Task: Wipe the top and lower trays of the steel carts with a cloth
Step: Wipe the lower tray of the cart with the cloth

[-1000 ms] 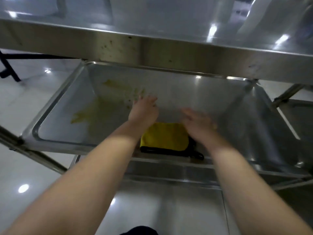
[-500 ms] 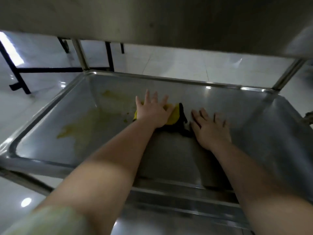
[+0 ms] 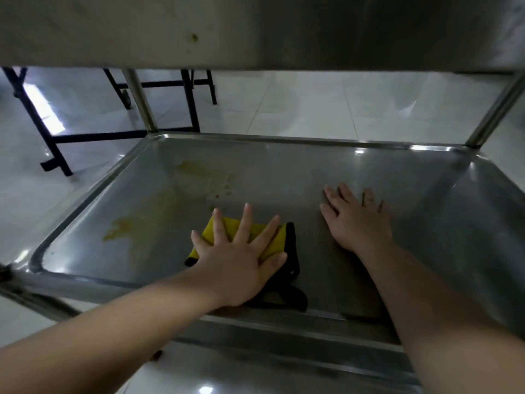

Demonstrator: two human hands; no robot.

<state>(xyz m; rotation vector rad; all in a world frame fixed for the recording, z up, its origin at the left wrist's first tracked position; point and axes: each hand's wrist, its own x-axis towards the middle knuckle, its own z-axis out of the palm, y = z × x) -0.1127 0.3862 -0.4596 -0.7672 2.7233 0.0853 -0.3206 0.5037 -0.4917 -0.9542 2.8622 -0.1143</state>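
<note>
I look under the cart's top tray (image 3: 255,29) onto its lower steel tray (image 3: 426,211). A yellow cloth with black edging (image 3: 272,240) lies in the tray's near middle. My left hand (image 3: 241,251) presses flat on it with fingers spread. Flat on the bare steel to the right of the cloth rests my right hand (image 3: 358,220), fingers straight and apart from the cloth. Yellowish smears (image 3: 159,211) stain the tray left of and beyond the cloth.
The top tray hangs low overhead. Steel cart posts stand at the far left (image 3: 139,100) and far right (image 3: 494,109) corners. Black furniture legs (image 3: 56,137) stand on the white tiled floor beyond the cart.
The view dropped below the top tray. My left hand came onto the cloth and moved it out into the tray, then a little nearer. My right hand moved right and lies flat on the steel.
</note>
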